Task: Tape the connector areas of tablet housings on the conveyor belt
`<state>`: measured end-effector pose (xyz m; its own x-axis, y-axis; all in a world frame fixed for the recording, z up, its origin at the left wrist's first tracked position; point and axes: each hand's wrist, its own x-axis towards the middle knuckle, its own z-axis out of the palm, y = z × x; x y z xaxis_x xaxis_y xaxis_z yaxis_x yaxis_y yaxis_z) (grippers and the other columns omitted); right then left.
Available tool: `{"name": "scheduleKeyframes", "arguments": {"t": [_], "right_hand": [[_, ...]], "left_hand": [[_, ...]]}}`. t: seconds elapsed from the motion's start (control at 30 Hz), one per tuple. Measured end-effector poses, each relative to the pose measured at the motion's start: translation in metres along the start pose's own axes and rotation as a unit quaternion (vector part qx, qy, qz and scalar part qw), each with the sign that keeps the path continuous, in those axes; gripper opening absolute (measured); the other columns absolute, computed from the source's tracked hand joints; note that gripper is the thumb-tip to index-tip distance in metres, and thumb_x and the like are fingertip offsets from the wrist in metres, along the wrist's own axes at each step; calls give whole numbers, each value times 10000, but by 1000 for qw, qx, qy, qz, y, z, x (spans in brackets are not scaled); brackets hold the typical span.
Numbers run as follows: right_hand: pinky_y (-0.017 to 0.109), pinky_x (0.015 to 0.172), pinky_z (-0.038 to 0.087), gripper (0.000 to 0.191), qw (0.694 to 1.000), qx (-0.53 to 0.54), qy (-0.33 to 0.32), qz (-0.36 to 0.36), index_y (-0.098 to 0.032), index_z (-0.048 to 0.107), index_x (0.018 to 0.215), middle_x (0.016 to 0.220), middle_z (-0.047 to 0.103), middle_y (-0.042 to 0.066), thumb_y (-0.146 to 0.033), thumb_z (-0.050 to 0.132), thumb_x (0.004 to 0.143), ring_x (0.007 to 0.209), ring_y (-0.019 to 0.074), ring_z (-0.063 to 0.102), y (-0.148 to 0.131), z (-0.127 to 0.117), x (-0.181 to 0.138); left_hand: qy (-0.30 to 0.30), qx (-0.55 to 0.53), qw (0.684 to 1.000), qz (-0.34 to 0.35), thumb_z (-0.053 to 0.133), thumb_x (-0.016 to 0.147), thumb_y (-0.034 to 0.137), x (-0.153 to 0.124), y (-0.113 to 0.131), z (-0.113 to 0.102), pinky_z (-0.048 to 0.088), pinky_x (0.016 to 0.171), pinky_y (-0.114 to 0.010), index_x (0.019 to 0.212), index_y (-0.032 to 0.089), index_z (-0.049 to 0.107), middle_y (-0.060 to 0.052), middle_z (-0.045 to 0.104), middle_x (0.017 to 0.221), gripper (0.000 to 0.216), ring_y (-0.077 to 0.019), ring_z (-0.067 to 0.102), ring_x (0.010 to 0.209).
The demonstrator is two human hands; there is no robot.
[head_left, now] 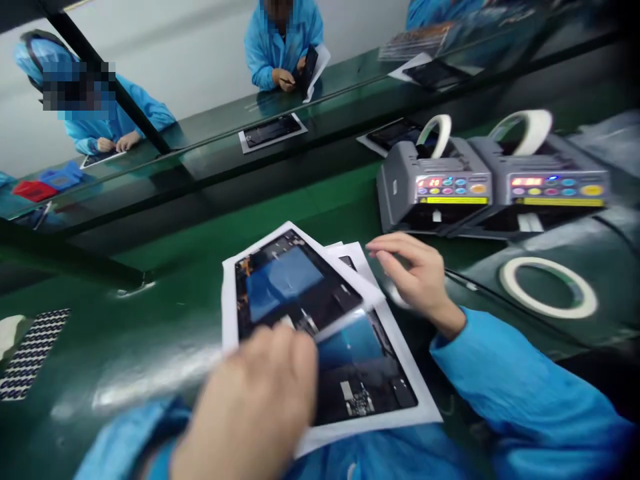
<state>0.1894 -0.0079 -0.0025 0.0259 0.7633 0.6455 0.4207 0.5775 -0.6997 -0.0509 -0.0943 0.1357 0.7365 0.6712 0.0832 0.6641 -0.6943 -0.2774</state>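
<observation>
My left hand (253,400) is low in the view, fingers curled on the near edge of an opened tablet-like device with a white border (280,280), which is lifted at a tilt. A second such device (370,373) lies flat beneath it on the green bench, and a third white edge (357,257) peeks out behind. My right hand (417,273) hovers beside the stack's right side, fingers bent and slightly apart, with nothing clearly in it. Both sleeves are blue.
Two grey tape dispensers (433,187) (545,183) with white tape rolls stand at the right. A loose tape ring (547,287) lies near them. A patterned mat (30,353) is at the left. People in blue coats (283,43) (95,113) work across a conveyor (210,127) with more devices.
</observation>
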Motion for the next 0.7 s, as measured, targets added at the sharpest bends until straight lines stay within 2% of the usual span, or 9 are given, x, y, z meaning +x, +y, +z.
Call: {"name": "scheduleKeyframes", "arguments": {"t": [0.1,0.2,0.3,0.4,0.53,0.7], "right_hand": [[341,657,518,134,993,-49,105,1,-226,669,912,881,650,45,-234,540,880,790,196,624,5,-24,-7],[362,685,523,154,977,-164,133,-36,-215,655,935,882,651,60,-237,511,886,820,211,625,15,-50,-17],[392,757,521,193,947,-299,101,-69,-199,638,984,917,651,82,-233,474,888,857,224,621,29,-71,-22],[398,784,506,218,925,-365,74,-80,-182,632,1035,977,649,103,-237,493,877,902,243,609,42,-82,-17],[370,772,487,216,901,-423,33,-89,-172,629,1048,1019,651,100,-250,524,877,913,243,599,56,-85,-6],[346,742,464,194,885,-458,3,-86,-184,633,1033,1000,652,88,-266,537,886,869,229,595,71,-80,6]], "left_hand": [[-7,-21,998,53,504,736,116,-27,67,35,361,414,-293,742,196,463,-17,538,629,90,-184,484,485],[15,-41,998,54,557,714,108,-37,100,73,382,408,-282,734,189,447,-12,542,620,138,-186,507,495],[27,-53,997,56,585,713,93,-36,104,89,403,426,-271,738,188,431,-5,544,628,183,-184,528,517],[30,-53,995,78,597,713,90,-34,99,90,392,419,-274,736,188,430,-8,548,631,195,-188,526,516],[31,-67,990,120,580,785,140,-40,96,94,358,428,-266,763,181,443,-11,546,636,144,-180,514,515],[-5,-106,982,154,556,844,155,-47,90,104,368,460,-261,812,164,474,-22,582,665,89,-172,537,545]]}}
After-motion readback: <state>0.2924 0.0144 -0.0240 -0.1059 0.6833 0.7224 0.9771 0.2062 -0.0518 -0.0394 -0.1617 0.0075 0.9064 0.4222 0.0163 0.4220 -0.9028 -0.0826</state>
